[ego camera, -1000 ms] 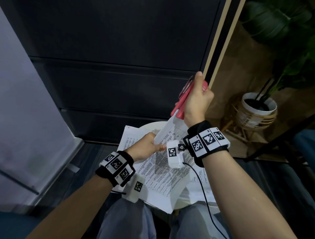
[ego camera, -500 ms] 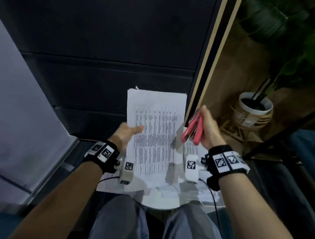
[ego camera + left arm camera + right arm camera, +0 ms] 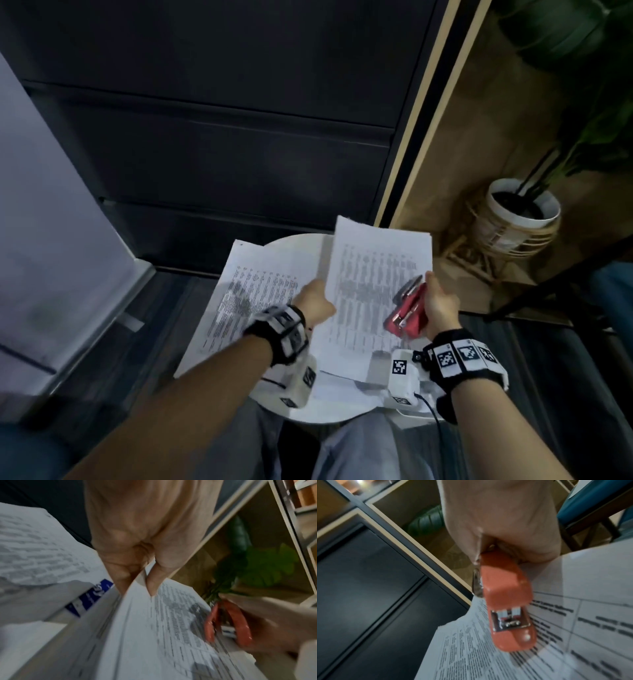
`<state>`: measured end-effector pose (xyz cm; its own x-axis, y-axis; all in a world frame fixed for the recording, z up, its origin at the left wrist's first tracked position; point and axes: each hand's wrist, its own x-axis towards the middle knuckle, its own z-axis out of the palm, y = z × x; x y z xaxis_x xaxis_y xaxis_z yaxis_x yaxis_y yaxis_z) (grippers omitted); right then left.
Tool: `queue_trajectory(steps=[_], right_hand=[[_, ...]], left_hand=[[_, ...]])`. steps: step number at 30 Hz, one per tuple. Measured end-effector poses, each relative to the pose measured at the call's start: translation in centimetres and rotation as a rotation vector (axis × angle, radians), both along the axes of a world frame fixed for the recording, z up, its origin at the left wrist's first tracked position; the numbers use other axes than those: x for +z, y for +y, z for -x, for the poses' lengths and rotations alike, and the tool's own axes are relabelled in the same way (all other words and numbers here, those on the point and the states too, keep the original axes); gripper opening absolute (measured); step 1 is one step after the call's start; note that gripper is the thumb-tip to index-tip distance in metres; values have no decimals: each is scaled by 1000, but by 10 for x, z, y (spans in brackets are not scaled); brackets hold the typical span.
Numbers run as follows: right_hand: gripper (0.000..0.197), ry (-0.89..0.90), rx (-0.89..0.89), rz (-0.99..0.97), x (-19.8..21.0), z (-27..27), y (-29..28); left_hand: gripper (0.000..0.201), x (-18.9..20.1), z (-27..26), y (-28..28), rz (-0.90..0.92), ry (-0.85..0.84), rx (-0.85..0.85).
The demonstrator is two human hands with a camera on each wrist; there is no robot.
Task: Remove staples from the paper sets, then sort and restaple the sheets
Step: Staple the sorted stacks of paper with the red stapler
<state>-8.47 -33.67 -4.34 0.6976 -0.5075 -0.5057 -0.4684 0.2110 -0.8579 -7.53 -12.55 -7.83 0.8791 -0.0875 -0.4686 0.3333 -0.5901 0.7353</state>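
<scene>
My left hand (image 3: 317, 301) pinches the left edge of a printed paper set (image 3: 370, 294) between thumb and fingers (image 3: 152, 584), holding it above a small round white table (image 3: 294, 246). The right hand (image 3: 438, 305) grips a red stapler (image 3: 407, 315) at the set's right edge, its metal mouth (image 3: 510, 622) pointing away over the printed sheets (image 3: 556, 642). The stapler (image 3: 228, 622) also shows red beside the held sheets (image 3: 171, 635). Another printed set (image 3: 246, 294) lies flat on the table's left side, partly under my left wrist.
More loose sheets (image 3: 342, 387) lie on the table near my lap. A dark cabinet (image 3: 222, 137) stands behind the table with a pale wooden edge (image 3: 421, 113) to its right. A potted plant in a woven basket (image 3: 513, 219) sits on the floor at the right.
The right hand has come down with the stapler from the raised corner to the set's right edge. My left hand lifted the set, then swung it right and lower over the table.
</scene>
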Motion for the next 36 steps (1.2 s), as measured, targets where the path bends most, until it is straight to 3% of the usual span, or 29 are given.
queue_trajectory(steps=[3,6,10,14,18,20,23,26,30,32,36], right_hand=[[56,63,-36,125,-24,-2,-15],[47,103,-15,166,-36,-4,-22],[48,127,41,184,-37,-10,-18],[75,219,16,319,-45,-12,-6],[58,137,-36,203,-50,-15,10],[50,114,-3,131,-53,-16,19],[42,152,80,57,-56,-14,37],[55,204,149,-37,-65,-10,52],[47,290,278,-99,-68,-9,63],[39,313,312,-73,-63,-9,66],[44,326,352,-60,-68,-10,66]], left_hand=[[32,-16,9,-28,-166,-13,-86],[20,-23,9,-36,-189,0,-73],[39,-34,10,-30,-258,31,-33],[64,-42,8,-13,-314,-13,22],[73,-36,-5,20,-337,-226,144],[75,-32,-14,44,-434,-239,216],[81,-33,-21,84,-625,-146,272],[98,-44,-17,115,-682,-9,280],[128,-64,-14,132,-628,83,248],[133,-65,-17,135,-645,123,280],[134,-57,-21,139,-591,210,282]])
